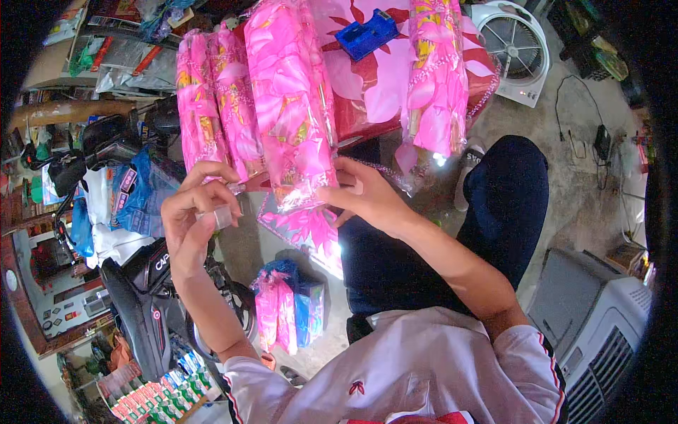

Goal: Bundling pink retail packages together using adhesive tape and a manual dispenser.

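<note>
A tall bundle wrapped in pink flower-print plastic (291, 106) lies over the near edge of a table, its lower end toward me. My right hand (364, 194) grips that end from the right, the thumb and fingers around the wrapping. Just left of it, my left hand (194, 215) is raised with bent fingers. A short piece of clear tape (223, 216) sits at its fingertips. Two slimmer pink bundles (200, 106) lie beyond the left hand. A loose pink-printed sheet of wrapping (307, 233) hangs below the held end.
On the red and pink table cover (364, 92) sit a blue tape dispenser (367, 34) and another pink bundle (434, 78). A white fan (512, 49) stands far right, a grey air cooler (593, 318) near right. A motorbike (138, 304) is close on my left; wrapped packages (282, 307) stand on the floor.
</note>
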A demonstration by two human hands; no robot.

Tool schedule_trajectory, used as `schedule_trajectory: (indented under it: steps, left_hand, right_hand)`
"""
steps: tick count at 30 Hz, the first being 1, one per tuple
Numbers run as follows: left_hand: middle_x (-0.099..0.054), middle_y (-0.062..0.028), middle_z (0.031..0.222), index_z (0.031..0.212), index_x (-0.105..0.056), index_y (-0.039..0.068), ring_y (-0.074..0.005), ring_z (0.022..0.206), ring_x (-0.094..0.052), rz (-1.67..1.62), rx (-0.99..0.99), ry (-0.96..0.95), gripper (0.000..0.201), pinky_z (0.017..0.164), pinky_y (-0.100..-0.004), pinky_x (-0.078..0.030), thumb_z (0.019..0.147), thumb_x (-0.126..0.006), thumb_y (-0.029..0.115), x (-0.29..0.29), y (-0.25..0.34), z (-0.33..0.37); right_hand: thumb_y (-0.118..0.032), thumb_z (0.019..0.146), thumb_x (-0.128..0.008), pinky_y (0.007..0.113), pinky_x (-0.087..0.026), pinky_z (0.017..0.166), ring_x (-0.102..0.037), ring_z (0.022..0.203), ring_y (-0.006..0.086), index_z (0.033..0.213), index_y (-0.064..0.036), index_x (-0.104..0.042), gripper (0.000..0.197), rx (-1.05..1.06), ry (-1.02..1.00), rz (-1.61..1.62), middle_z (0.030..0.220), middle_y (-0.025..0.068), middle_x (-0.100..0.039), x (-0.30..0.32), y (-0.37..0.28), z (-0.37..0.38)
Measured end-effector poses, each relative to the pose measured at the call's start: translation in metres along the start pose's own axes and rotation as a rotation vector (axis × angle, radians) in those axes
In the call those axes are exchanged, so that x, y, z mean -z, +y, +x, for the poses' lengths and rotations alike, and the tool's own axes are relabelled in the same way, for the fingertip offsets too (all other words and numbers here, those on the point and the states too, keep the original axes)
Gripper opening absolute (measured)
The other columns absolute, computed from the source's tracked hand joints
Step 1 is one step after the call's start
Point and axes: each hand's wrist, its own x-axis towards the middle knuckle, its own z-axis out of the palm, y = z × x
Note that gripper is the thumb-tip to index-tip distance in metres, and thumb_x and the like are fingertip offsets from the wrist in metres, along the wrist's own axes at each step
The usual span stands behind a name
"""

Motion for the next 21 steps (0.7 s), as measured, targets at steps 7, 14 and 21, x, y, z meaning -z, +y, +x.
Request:
schedule_trajectory:
  steps: [7,14,21]
  left_hand:
    - [-0.061,-0.0248,0.114,0.061,-0.048,0.004,-0.0212,0.077,-0.069,0.207,-0.048,0.029,0.055,0.064,-0.0322,-0.057,0.091,-0.072,0.044,0.014,-0.005,-0.012]
    - [-0.065,-0.0223,0.11,0.063,-0.056,-0.001,-0.0143,0.077,-0.065,0.287,0.079,0.066,0.037,0.07,-0.0288,-0.052,0.09,-0.071,0.02,0.004,0.01,-0.015]
    - [-0.063,-0.0174,0.105,0.063,-0.056,-0.001,-0.0137,0.075,-0.063,0.13,0.12,0.029,0.038,0.065,-0.027,-0.05,0.092,-0.07,0.019,0.01,-0.021,-0.023]
  right_hand:
    - [-0.023,0.092,-0.077,0.029,-0.057,0.08,-0.069,0.092,0.0134,0.129,0.0033,-0.057,0.05,-0.027,-0.027,-0.026,0.113,0.0087,-0.069,-0.002,0.003,0.005]
    - [-0.019,0.09,-0.078,0.028,-0.056,0.068,-0.066,0.08,0.0105,0.118,0.0006,-0.062,0.037,-0.042,0.025,-0.013,0.097,0.0048,-0.07,-0.003,0.008,0.007]
    - [-0.012,0.089,-0.075,0.029,-0.056,0.071,-0.066,0.08,0.0111,0.113,0.0022,-0.066,0.029,-0.015,0.076,-0.091,0.095,0.0053,-0.071,0.002,-0.001,0.001]
